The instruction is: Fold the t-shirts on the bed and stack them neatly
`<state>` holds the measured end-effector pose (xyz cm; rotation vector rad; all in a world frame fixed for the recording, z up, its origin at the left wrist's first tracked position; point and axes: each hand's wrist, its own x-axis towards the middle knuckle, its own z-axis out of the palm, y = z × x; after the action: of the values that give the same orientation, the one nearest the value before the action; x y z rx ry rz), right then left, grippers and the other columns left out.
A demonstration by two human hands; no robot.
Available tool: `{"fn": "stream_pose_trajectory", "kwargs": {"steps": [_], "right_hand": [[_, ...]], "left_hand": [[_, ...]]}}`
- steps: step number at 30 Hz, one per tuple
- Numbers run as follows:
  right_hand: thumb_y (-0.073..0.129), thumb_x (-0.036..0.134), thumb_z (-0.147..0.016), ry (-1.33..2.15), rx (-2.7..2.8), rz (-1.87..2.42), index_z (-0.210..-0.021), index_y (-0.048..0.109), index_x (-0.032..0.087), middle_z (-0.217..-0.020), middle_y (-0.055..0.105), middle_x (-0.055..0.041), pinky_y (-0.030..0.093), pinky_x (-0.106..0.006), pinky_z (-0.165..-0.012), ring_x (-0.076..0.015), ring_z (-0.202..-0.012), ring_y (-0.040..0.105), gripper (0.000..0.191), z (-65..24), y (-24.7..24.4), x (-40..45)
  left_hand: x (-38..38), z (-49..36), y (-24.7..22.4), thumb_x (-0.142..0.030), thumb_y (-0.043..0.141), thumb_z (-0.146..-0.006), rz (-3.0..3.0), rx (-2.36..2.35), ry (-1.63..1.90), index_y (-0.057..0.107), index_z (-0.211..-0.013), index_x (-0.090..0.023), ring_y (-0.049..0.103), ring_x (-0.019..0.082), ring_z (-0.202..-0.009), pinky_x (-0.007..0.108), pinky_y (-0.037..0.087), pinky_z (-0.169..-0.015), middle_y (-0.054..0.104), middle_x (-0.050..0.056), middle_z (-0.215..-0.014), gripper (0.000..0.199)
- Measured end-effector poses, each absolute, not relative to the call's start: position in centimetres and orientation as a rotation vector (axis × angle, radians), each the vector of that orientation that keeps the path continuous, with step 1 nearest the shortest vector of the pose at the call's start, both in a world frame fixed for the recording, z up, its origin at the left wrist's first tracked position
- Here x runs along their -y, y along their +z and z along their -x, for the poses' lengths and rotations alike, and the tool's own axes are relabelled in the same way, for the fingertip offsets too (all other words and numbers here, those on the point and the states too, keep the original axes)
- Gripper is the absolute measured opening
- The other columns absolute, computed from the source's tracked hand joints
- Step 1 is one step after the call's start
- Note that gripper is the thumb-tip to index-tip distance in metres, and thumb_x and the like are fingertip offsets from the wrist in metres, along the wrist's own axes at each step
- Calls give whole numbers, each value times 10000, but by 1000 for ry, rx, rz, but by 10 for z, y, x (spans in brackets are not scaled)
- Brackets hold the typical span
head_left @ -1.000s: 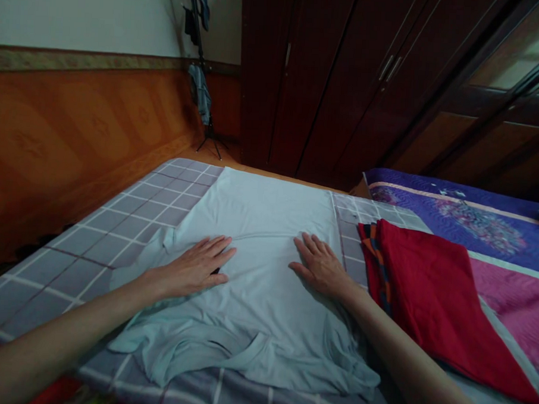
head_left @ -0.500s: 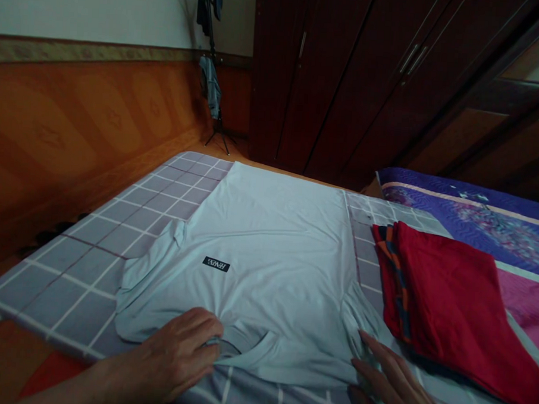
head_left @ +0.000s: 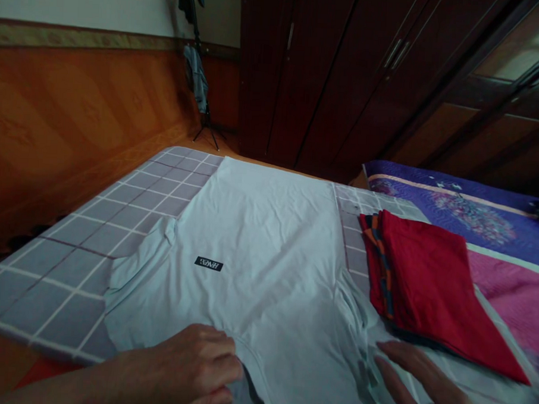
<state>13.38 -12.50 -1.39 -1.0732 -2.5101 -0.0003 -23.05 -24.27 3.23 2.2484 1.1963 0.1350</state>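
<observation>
Currently, your left hand (head_left: 197,364) grips the collar (head_left: 254,358) of the shirt (head_left: 267,249), which spreads ahead across the bed (head_left: 89,242); your right hand (head_left: 431,385), open with fingers parted, is just beside its sleeve (head_left: 354,310).

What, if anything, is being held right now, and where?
The left hand seems to grip the shirt at its collar, though the contact is partly hidden. The right hand is beside a sleeve; any hold there can't be told.

You face 1 black label (head_left: 208,263) on the pale shirt (head_left: 268,226); its small white lettering (head_left: 211,264) is too unclear to read surely.
</observation>
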Motion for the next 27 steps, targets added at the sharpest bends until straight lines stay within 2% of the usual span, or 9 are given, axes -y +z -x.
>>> {"fn": "stream_pose_trajectory", "kwargs": {"steps": [5,7,10,14,17,20,22,25,27], "right_hand": [[402,500,-866,-56,2415,1576,-1040,615,147,-850,643,-99,503,-352,-586,-265,-752,652,448,-109,-24,106],[391,475,-851,81,2379,1649,-859,632,184,-774,617,-73,474,-349,-594,-243,-699,629,378,-100,-24,101],[437,458,-801,329,2212,1677,-677,574,217,-767,620,-52,450,-320,-597,-195,-643,601,303,-93,-18,95],[519,480,-711,600,1863,1695,-659,577,204,-972,662,-98,473,-316,-659,-205,-735,632,287,-98,-18,87],[542,502,-699,814,1700,1687,-750,596,183,-835,675,-96,476,-300,-615,-204,-695,631,328,-99,-27,82],[592,493,-678,851,1725,1724,-947,617,155,-722,652,-42,443,-268,-537,-182,-623,604,433,-93,-30,77],[589,484,-675,852,1836,1758,-861,643,164,-631,611,-8,405,-250,-499,-164,-574,570,374,-86,-26,74],[549,450,-683,832,1947,1779,-605,576,191,-510,523,20,356,-237,-467,-139,-511,504,271,-79,-15,71],[545,415,-672,750,1912,1773,-583,544,198,-511,529,20,355,-234,-471,-134,-507,498,235,-80,-7,68]], "left_hand": [[224,198,32,-307,669,-812,-2582,-973,45,451,-1224,-174,598,186,-824,277,451,-707,623,26,-958,484],[220,190,29,-260,639,-832,-2694,-881,-8,515,-1136,-168,595,174,-716,278,448,-644,631,8,-848,341],[215,182,28,-193,626,-832,-2758,-738,-46,567,-815,-182,550,136,-577,266,424,-568,598,-29,-694,62],[201,167,33,-230,643,-820,-2836,-608,111,538,-699,-181,538,128,-599,269,400,-534,562,-24,-697,167],[187,143,29,-348,587,-861,-2911,-615,290,555,-767,-170,567,161,-700,280,397,-531,567,12,-764,204],[175,112,18,-560,489,-861,-2908,-706,414,552,-841,-142,579,189,-705,291,402,-500,570,52,-801,424],[167,92,10,-640,465,-828,-2895,-807,432,548,-898,-118,585,204,-682,299,417,-492,576,69,-801,534],[156,72,2,-455,545,-844,-2843,-929,336,548,-957,-76,610,209,-672,292,445,-501,611,92,-800,396],[149,68,-2,-290,534,-838,-2772,-933,262,560,-931,-84,627,206,-663,284,457,-502,638,100,-814,227]]}}
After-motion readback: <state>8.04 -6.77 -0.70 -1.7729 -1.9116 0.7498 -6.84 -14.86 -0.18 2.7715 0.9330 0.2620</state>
